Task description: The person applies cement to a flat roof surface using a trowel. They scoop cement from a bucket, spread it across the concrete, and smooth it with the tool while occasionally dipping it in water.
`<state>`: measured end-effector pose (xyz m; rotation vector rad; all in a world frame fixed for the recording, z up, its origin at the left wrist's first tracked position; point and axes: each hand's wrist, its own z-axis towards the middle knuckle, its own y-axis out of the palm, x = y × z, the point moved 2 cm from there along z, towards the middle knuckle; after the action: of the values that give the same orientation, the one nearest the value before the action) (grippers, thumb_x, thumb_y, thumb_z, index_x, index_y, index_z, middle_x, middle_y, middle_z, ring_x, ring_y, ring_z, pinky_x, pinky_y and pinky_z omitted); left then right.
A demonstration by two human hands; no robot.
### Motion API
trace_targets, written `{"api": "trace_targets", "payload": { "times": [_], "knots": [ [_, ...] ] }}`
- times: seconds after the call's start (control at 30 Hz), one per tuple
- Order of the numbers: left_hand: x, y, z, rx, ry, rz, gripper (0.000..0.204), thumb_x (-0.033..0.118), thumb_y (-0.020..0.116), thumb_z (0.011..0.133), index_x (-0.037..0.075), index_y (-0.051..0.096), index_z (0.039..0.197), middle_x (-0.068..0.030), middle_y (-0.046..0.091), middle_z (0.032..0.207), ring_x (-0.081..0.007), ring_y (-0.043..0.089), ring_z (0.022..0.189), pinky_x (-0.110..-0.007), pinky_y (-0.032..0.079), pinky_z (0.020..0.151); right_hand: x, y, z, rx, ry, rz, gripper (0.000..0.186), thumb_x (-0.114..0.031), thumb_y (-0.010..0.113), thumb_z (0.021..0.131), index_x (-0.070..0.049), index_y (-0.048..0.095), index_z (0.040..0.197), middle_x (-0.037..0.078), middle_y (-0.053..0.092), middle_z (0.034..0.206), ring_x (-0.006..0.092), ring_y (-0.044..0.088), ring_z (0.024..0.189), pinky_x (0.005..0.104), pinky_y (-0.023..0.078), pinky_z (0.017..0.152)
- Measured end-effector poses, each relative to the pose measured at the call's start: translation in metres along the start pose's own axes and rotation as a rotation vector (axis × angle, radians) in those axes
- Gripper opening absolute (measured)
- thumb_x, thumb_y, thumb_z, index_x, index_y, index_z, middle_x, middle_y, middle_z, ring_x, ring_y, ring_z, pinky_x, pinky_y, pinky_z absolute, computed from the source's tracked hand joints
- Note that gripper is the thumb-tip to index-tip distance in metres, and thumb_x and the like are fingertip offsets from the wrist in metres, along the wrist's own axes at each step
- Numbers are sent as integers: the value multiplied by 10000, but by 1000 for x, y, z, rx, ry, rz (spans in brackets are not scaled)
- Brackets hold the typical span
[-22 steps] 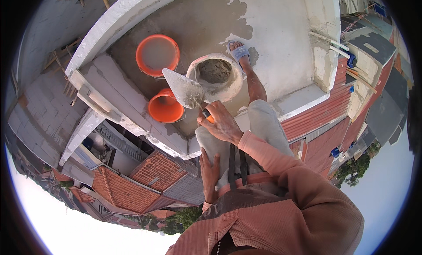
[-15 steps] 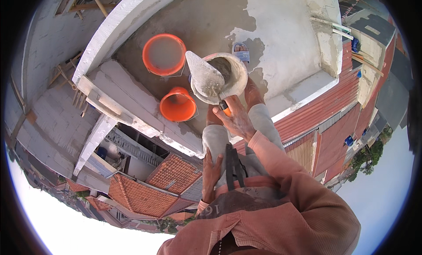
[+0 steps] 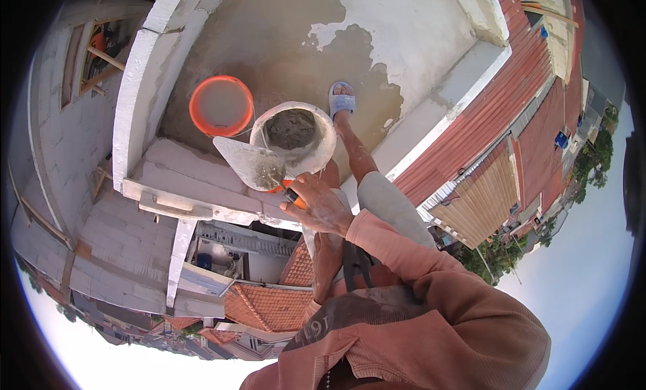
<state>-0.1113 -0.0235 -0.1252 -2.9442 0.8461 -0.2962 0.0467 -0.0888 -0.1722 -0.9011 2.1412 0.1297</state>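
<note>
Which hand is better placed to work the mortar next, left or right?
Right, probably. The right hand has its grip on the mortar-loaded trowel beside the white bucket; the left hand hangs lower, away from both.

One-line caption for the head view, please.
On a rooftop slab, the right hand holds a mortar-smeared trowel beside a white bucket of mortar, with an orange bucket nearby.

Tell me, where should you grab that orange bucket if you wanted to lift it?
Probably by its rim, reaching down from above. The orange bucket stands upright on the wet concrete floor with its round mouth open to the sky. Its right side sits close to the white mortar bucket, so the left or far edge of the rim looks freer. A handle cannot be made out.
</note>
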Motion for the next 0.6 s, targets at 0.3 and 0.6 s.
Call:
{"api": "trace_targets", "payload": {
  "times": [0.3, 0.6],
  "knots": [
    [3, 1, 5, 39, 48, -54, 739, 297, 565, 945, -54, 257, 1517, -321, 404, 1450, -464, 441, 1321, -471, 397, 1071, 12, -5, -3, 40, -44, 36, 473, -374, 645, 925, -6, 545, 1204, 220, 536, 1131, 384, 555, 1092, 486, 443, 961],
    [-11, 10, 19, 89, 131, -25, 722, 221, 573, 928, -47, 257, 1519, -303, 424, 1438, -455, 467, 1299, -472, 409, 1055, 72, -9, 55, 167, 97, 45, 478, -421, 598, 949, -22, 526, 1202, 197, 586, 1080, 361, 574, 1067, 476, 453, 924]
  ]
}}
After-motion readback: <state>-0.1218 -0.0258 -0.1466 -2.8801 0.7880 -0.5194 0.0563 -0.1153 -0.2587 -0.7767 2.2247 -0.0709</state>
